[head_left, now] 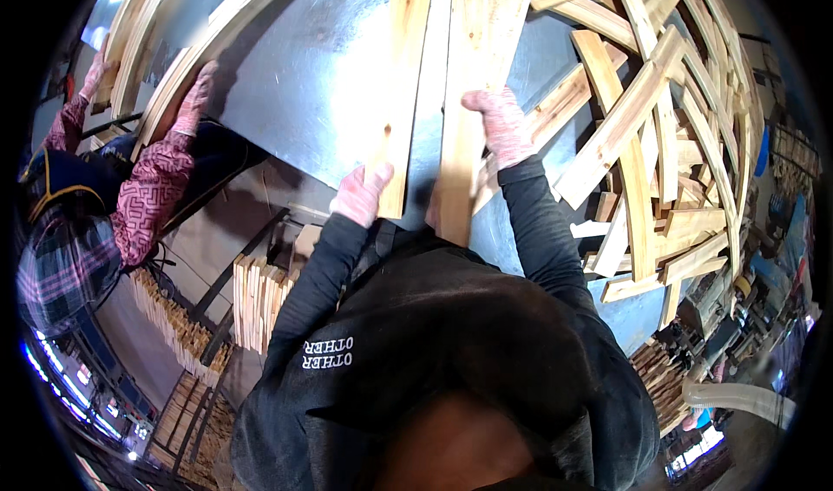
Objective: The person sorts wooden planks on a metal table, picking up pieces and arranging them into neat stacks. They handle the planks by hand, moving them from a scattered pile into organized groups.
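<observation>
Both my hands wear pinkish knitted gloves. My left hand (359, 194) is closed on the near end of a pale wooden board (404, 83), its thumb lying over the top face. A second wooden board (462, 144) runs alongside, a narrow gap between the two, and its near end reaches my dark top. My right hand (503, 127) grips this second board by its right edge, thumb toward the board; the fingers beneath are hidden. Another board (509, 22) lies slanted just beyond my right hand, partly against the second one. A shiny metal table (295, 83) lies under the boards.
To the right is a jumbled heap of wooden boards (638, 127). At left, a co-worker's gloved hand (198, 96) touches a long board (186, 62). Stacked wood pieces (260, 296) stand below the table's left edge. A pale hose (737, 400) is at lower right.
</observation>
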### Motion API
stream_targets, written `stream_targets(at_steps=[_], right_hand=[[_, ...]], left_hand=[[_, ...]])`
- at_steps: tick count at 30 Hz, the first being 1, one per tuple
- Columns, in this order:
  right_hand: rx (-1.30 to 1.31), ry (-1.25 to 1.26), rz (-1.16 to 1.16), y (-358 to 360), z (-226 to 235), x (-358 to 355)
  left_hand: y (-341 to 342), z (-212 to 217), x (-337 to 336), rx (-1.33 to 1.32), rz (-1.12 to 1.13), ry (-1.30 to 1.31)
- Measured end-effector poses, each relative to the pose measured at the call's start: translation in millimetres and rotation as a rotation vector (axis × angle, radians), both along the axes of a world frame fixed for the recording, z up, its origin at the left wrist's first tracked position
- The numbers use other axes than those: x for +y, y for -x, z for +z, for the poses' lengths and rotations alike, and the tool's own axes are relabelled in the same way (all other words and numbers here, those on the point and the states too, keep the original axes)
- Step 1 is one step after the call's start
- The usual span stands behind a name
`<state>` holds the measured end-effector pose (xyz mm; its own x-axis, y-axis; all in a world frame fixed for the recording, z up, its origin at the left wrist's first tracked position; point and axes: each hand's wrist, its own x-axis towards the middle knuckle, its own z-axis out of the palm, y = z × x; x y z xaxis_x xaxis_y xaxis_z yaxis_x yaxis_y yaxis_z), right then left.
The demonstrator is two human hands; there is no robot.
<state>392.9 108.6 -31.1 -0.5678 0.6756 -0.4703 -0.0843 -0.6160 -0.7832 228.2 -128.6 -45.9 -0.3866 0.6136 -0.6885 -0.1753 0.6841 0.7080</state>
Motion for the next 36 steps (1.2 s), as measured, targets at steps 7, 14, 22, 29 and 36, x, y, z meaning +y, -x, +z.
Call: stream_targets(at_steps=[7,14,22,29,36], right_hand=[[-0.42,-0.439,-0.025,90,3,-51],[-0.344,-0.411,0.117,117,0,-56],[-1.525,-1.127,-0.229,-50,53,103],[-1.587,-0.879,0.087,-115,88,120],[-1.862,-1.155,0.219,-123,48,169]], left_hand=[[-11,-20,-11,0.3,-0.075,0.034],[-40,19,34,0.534,-0.204,-0.064],[74,22,-25,0.708,0.038,-0.058],[153,55,-22,0.922,-0.226,0.475],[118,81,87,1.113,-0.253,-0.053]])
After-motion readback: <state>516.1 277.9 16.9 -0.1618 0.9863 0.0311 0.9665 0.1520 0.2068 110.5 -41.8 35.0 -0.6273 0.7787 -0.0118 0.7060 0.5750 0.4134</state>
